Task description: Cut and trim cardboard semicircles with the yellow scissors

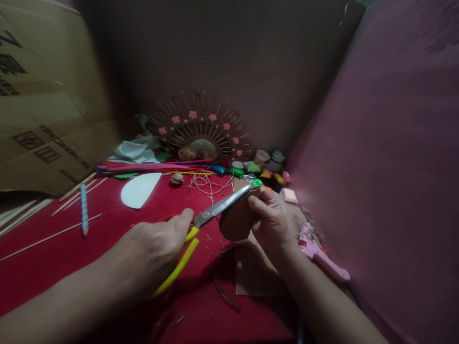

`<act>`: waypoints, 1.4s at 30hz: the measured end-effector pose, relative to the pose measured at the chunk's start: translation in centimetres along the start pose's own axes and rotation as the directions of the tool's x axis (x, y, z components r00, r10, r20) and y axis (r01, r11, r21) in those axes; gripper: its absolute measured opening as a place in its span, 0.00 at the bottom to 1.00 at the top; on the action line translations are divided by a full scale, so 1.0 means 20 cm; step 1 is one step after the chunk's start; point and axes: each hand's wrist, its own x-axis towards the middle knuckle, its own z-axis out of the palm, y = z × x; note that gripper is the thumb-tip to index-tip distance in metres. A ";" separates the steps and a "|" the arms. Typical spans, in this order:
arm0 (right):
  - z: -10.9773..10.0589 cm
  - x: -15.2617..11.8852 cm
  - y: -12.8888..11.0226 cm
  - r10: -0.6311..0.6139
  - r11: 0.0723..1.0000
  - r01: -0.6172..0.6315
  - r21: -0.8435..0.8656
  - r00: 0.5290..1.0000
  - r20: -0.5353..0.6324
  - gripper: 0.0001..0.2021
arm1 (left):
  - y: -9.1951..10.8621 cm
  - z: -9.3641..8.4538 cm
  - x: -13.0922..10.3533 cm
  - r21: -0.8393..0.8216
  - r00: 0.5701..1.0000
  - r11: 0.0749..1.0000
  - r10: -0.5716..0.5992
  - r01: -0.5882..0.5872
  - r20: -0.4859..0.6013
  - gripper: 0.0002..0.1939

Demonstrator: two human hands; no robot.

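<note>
My left hand point(158, 248) is closed around the yellow handles of a pair of scissors point(224, 203). The blades point up and to the right, their tips at the upper edge of a rounded piece of brown cardboard point(234, 222). That cardboard piece is pinched between the thumb and fingers of my right hand point(268, 215). Below the hands, thin curled cardboard trimmings point(225, 296) lie on the red tabletop. A flat cardboard sheet point(256, 272) lies under my right hand. Whether the blades are biting into the cardboard cannot be made out.
A white paper shape point(141, 191), a blue pencil point(84, 210) and thin sticks lie left. A flowered stick fan point(201, 124) stands behind twine and colourful clay packets point(236, 172). A pink glue gun point(322, 258) lies right. A large cardboard box point(53, 95) rises at left.
</note>
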 end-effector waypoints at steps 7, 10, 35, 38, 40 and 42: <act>-0.02 0.03 0.00 0.085 0.993 -0.084 0.079 0.996 -0.015 0.10 | -0.01 0.07 -0.02 -0.066 0.983 0.990 -0.136 0.129 -0.120 0.26; -0.03 0.03 0.00 0.094 0.992 -0.093 0.082 0.995 -0.013 0.10 | 0.01 0.07 -0.03 -0.038 0.988 0.995 -0.100 0.097 -0.113 0.27; 0.01 -0.02 -0.02 -0.014 0.999 0.013 -0.036 1.000 -0.026 0.06 | 0.11 -0.09 0.02 0.231 0.992 0.970 -0.100 0.079 0.080 0.27; 0.01 -0.02 -0.02 -0.006 0.999 0.005 -0.032 1.000 -0.029 0.06 | 0.10 -0.10 0.02 0.245 0.992 0.968 -0.077 0.051 0.099 0.26; 0.01 -0.02 -0.01 -0.002 1.000 0.002 -0.031 1.000 -0.019 0.05 | 0.09 -0.10 0.02 0.212 0.993 0.977 -0.046 0.022 0.111 0.25; 0.00 -0.02 0.00 0.001 0.999 -0.002 -0.035 1.000 -0.011 0.05 | 0.08 -0.09 0.00 0.124 0.993 0.992 -0.020 0.005 0.117 0.23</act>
